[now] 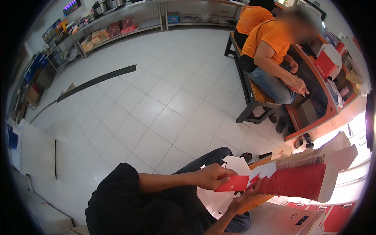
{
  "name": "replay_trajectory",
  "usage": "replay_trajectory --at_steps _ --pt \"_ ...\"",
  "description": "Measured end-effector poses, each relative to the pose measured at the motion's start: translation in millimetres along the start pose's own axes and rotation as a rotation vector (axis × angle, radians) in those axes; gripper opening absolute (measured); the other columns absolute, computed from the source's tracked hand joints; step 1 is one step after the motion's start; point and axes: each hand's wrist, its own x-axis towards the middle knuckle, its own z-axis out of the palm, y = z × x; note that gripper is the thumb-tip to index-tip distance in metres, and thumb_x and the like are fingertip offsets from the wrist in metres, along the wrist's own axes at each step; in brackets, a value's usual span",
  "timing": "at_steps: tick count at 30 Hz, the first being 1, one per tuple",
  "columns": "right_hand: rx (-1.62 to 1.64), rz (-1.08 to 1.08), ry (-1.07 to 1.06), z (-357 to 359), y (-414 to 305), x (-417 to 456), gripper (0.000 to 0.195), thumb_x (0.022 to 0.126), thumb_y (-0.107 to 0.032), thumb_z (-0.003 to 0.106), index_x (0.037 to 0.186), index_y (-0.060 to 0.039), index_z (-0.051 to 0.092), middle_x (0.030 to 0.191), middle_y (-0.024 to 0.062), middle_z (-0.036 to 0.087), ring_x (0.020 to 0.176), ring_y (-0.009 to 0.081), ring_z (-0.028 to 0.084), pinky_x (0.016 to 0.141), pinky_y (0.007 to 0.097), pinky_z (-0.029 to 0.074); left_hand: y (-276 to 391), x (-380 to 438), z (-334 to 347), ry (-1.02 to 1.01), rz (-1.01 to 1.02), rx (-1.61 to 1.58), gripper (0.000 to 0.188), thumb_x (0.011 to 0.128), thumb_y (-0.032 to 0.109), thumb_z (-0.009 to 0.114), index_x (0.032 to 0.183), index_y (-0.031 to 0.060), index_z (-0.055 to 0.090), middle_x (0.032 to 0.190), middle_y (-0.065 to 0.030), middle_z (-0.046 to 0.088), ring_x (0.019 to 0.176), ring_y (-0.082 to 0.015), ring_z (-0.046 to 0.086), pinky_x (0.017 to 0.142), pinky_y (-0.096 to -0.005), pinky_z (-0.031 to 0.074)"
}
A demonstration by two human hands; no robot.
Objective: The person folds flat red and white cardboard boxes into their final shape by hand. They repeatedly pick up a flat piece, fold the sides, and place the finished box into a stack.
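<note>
A red-and-white paperboard carton (235, 182) lies over my lap, its white flaps spread out. My left hand (210, 176) pinches its red panel between thumb and fingers. Lower and to the right, my right hand (244, 197) holds the carton near a folded red edge, palm turned up; part of its grip is hidden. Just beyond my fingers rests a long stack of nested red-and-white cartons (293, 179), its white flaps sticking out at the far end. The stack lies on an orange-brown wooden surface (255, 204).
Ahead, two people in orange shirts sit on a wooden bench (255, 95) at an orange-edged counter (311, 129). A red-and-white carton (327, 61) stands there. Shoes (281, 124) lie underfoot. Steel shelving (163, 17) lines the far wall. A white cabinet (38, 149) stands left.
</note>
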Motion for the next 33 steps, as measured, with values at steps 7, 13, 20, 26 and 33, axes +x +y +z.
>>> replay_trajectory --at_steps 7,13,20,26,33 --pt "0.108 0.111 -0.522 -26 9 0 0.051 0.082 -0.03 0.075 0.122 -0.0013 0.059 0.107 0.0074 0.052 0.097 0.0177 0.053 0.077 0.0282 0.049 -17 -1 3 -0.007 -0.16 0.308 0.046 0.09 0.015 0.052 0.136 0.0213 0.05 0.065 -0.0158 0.06 0.058 -0.0348 0.06 0.057 -0.0444 0.046" --pt "0.121 0.402 -0.315 -10 -12 -3 0.051 0.072 -0.019 0.084 0.114 0.0002 0.063 0.099 0.0043 0.048 0.092 0.0158 0.051 0.077 0.026 0.046 -27 -2 9 0.052 -0.056 0.33 0.05 0.091 0.014 0.051 0.139 0.0249 0.046 0.061 -0.0137 0.059 0.053 -0.0312 0.058 0.052 -0.0413 0.043" --pt "-0.01 0.236 -0.437 -25 23 -11 0.06 0.073 -0.029 0.084 0.121 -0.0031 0.058 0.111 0.0101 0.051 0.098 0.0227 0.053 0.082 0.0339 0.047 -29 -3 9 0.016 0.012 0.297 0.058 0.091 0.016 0.053 0.146 0.0232 0.037 0.062 -0.0137 0.059 0.053 -0.0316 0.058 0.051 -0.04 0.043" --pt "-0.674 -0.489 -0.343 13 -48 -13 0.083 0.061 -0.059 0.083 0.116 -0.0025 0.058 0.115 0.0146 0.052 0.11 0.0387 0.051 0.095 0.0517 0.041 -18 11 8 0.113 0.063 0.294 0.06 0.091 0.017 0.054 0.148 0.0187 0.034 0.062 -0.0139 0.059 0.053 -0.0316 0.058 0.05 -0.0389 0.043" --pt "-0.249 -0.234 -0.078 -24 -22 6 0.096 0.071 -0.063 0.074 0.135 -0.0014 0.041 0.131 0.0188 0.048 0.12 0.0367 0.05 0.101 0.0484 0.04 -67 19 -36 -0.069 0.155 -0.294 0.079 0.088 0.049 0.06 0.146 0.0008 0.034 0.114 -0.0162 0.068 0.073 -0.023 0.07 0.07 -0.0292 0.054"
